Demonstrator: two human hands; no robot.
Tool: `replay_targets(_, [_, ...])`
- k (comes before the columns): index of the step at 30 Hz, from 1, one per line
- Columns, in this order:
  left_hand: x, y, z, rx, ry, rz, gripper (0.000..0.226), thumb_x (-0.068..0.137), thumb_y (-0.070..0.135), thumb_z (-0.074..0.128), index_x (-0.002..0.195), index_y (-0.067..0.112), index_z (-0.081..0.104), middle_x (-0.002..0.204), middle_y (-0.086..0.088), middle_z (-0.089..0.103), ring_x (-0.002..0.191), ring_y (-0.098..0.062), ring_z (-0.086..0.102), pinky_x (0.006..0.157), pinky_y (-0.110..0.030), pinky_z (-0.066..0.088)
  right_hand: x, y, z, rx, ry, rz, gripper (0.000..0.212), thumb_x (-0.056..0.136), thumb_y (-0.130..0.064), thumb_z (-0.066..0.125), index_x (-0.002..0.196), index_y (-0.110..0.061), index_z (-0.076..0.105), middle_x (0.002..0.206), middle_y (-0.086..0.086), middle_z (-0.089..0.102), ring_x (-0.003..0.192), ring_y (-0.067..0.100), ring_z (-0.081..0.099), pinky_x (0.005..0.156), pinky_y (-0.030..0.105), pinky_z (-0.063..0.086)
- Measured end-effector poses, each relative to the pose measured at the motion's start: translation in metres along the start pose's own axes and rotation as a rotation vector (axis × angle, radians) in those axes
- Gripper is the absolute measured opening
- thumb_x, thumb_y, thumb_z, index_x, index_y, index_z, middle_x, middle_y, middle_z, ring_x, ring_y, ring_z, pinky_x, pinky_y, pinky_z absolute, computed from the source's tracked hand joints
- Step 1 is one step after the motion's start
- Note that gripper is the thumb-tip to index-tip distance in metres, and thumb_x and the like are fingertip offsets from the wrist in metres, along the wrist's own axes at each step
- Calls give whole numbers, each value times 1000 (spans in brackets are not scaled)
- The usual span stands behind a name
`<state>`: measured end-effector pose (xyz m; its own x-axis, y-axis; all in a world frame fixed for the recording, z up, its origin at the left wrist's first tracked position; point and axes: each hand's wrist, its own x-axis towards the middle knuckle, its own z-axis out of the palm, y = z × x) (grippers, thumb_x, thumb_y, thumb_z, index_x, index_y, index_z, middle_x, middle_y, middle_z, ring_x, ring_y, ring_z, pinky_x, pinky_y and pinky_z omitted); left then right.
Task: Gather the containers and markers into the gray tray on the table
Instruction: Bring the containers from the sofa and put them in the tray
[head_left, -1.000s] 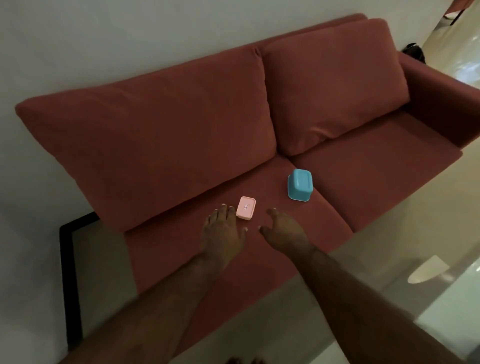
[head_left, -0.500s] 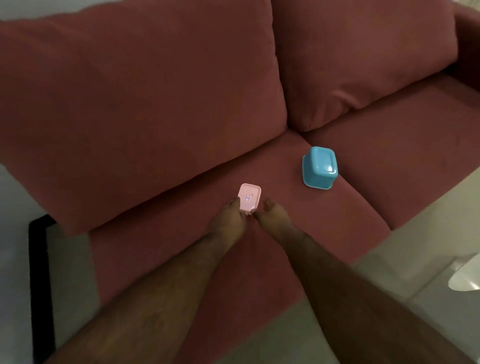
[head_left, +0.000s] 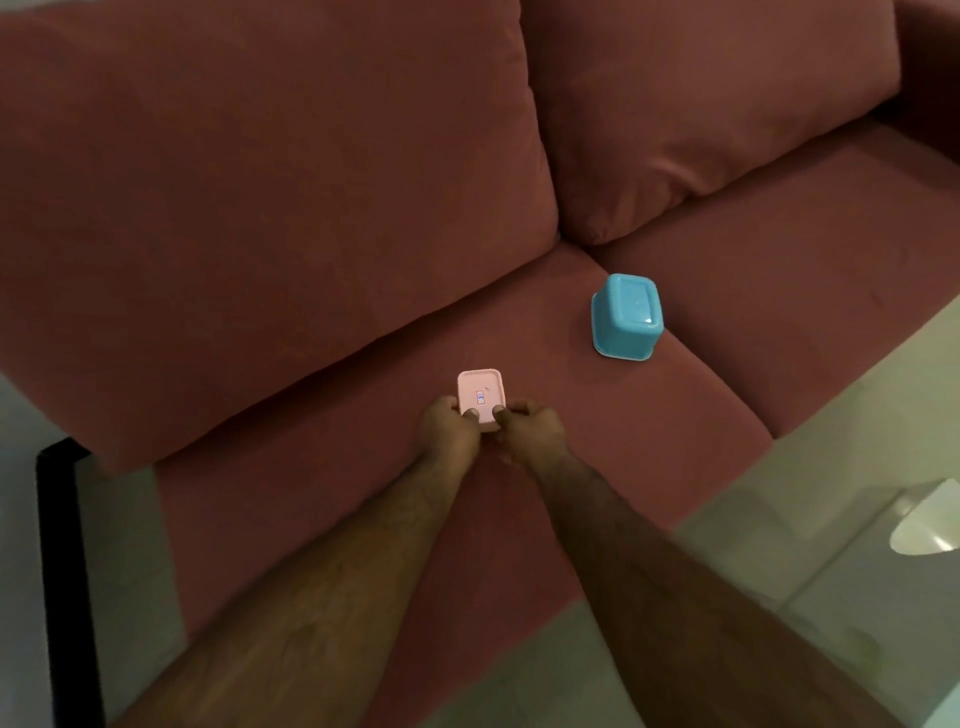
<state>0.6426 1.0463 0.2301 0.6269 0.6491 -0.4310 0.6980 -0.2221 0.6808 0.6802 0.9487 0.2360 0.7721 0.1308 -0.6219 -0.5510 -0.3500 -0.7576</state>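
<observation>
Currently listed, item one: pink container, small, rectangular with rounded corners, a small printed label on its upper face. Location: seat cushion of the red sofa, toward the front edge, left of the seam between the two seat cushions. It is held at its near end by both hands: the left hand is closed on the near left corner, thumb on top; the right hand is closed on the near right corner, thumb likewise on top. Whether it is lifted clear of the cushion cannot be told.

Handling, as judged: thin moulded plastic, light, stiff, unlikely to break if dropped; the smooth faces may be a little slippery. A pinch across the short sides, or thumb above and fingers beneath, is judged sufficient; one hand would probably do.

Item two: blue container, a tub lying upside down, base uppermost, on the same cushion beside the seam, well apart from the pink one and untouched. Judged light and rigid; the tapered walls are best taken from above, across the narrower span, or by the rim once tipped.

Not in view: gray tray, worktop, markers. A dark frame is seen at the left edge.
</observation>
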Motion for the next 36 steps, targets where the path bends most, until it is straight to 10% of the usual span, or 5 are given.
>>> replay_targets(7, [-42,8,4,-238,-13,20,21,83,8,61,102,18,61,100,-5,71,89,-22,68,82,-36,55,-31,4,-37,106,99,-24,22,87,-29,72,85,-7,67,67,6,64,51,16,55,53,31,48])
replay_targets(12, [-92,33,4,-364,-111,70,26,80,4,56,91,27,57,97,-3,69,83,-18,67,74,-37,57,-76,3,-81,251,125,-40,30,80,-31,79,70,-11,59,80,21,72,65,25,64,66,40,53])
replay_targets(25, [-260,94,2,-419,-559,203,27,95,3,49,100,27,60,105,-4,69,83,-16,66,73,-37,55,-241,14,-216,405,124,-99,59,83,-9,76,133,-16,45,113,7,72,71,17,68,54,28,48])
replay_targets(36, [-387,150,38,-254,-940,409,26,99,6,50,98,28,65,91,5,70,72,-3,65,70,-36,56,-378,44,-339,466,403,-17,24,92,-27,67,110,-12,62,100,12,74,85,26,73,69,38,59])
